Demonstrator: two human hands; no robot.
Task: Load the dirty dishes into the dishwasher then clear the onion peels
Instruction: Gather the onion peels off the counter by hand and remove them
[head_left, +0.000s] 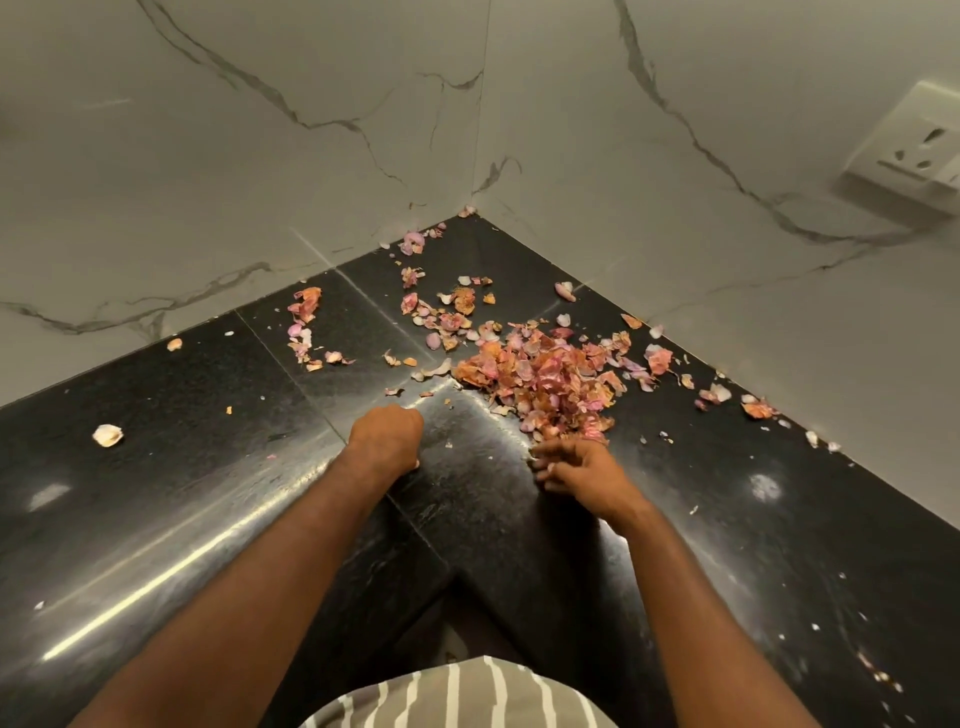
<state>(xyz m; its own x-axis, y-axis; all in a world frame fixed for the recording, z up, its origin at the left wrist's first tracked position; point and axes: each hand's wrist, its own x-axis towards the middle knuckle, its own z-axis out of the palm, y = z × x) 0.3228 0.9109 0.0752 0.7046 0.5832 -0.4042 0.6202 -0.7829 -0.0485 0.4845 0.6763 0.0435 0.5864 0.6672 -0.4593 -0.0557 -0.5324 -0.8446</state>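
Striped shirt (457, 696) at the bottom edge, grey with pale stripes, nearest the lens. Both bare forearms reach forward from it over the inner corner of a black polished desk (182, 499) that wraps an L against white marbled wall tiles (249, 156).

Left hand (387, 434): fingers curled under into a loose fist, knuckles away from the camera, resting on the desk. Cannot tell whether anything is held inside the curl. A few small scraps lie just beyond these fingers; none visibly touches them.

Right hand (576, 467): fingers bent and spread, tips pointing left and down onto the desk surface, at the near edge of the main pile of onion peels (545, 379). Peels touch or nearly touch the far side of this hand; cannot tell if any are pinched.

Pile: pink, orange and pale papery skins, heaped just beyond the right fingers and to the right of the left fingers. Loose peels trail farther out from both hands toward the wall corner, with a small cluster (306, 327) well beyond the left fingers. One pale single peel (107, 435) lies well apart, far left of the left fingers.

Wall socket (914, 150), white, up on the right wall, well beyond the right fingers.
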